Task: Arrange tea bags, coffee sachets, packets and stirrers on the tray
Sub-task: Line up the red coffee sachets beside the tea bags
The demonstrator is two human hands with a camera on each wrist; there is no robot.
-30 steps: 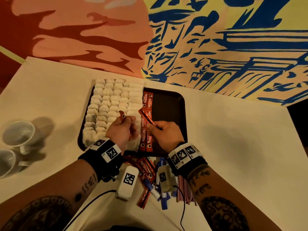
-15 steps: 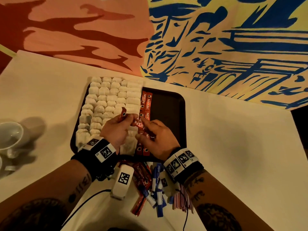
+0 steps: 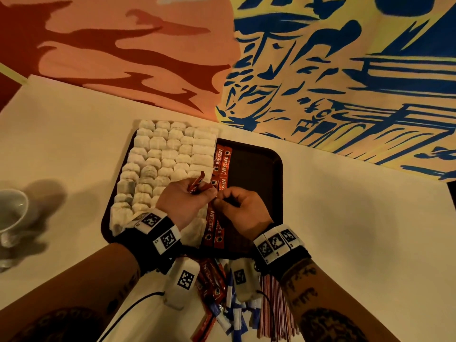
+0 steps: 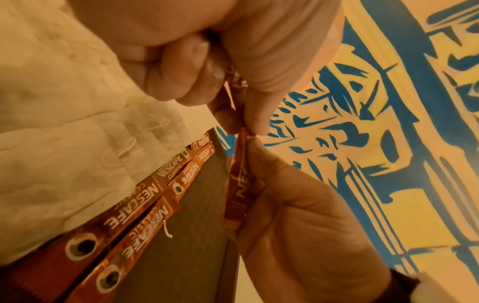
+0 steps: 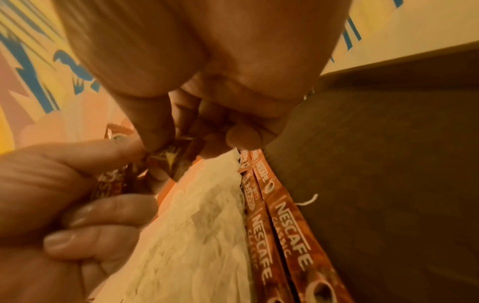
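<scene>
A dark brown tray (image 3: 259, 169) lies on the white table. White tea bags (image 3: 167, 159) fill its left half in rows. Beside them red coffee sachets (image 3: 223, 161) lie end to end in a double column. My left hand (image 3: 197, 196) hovers over the tray's near part and grips a small bunch of red sachets (image 3: 197, 183). My right hand (image 3: 222, 199) meets it fingertip to fingertip and pinches one sachet (image 4: 238, 184) of that bunch. In the right wrist view the pinched sachet end (image 5: 176, 160) sits between both hands, above the laid sachets (image 5: 279, 225).
Loose red sachets (image 3: 212, 280), blue-and-white packets (image 3: 234, 312) and a bundle of red-striped stirrers (image 3: 274, 304) lie at the table's near edge, under my wrists. A white cup (image 3: 12, 213) stands at the far left. The tray's right half (image 5: 388, 184) is bare. A painted wall rises behind.
My right hand, which held a sachet apart from the left hand, has moved left to meet it. Both hands now hold sachets together over the tray.
</scene>
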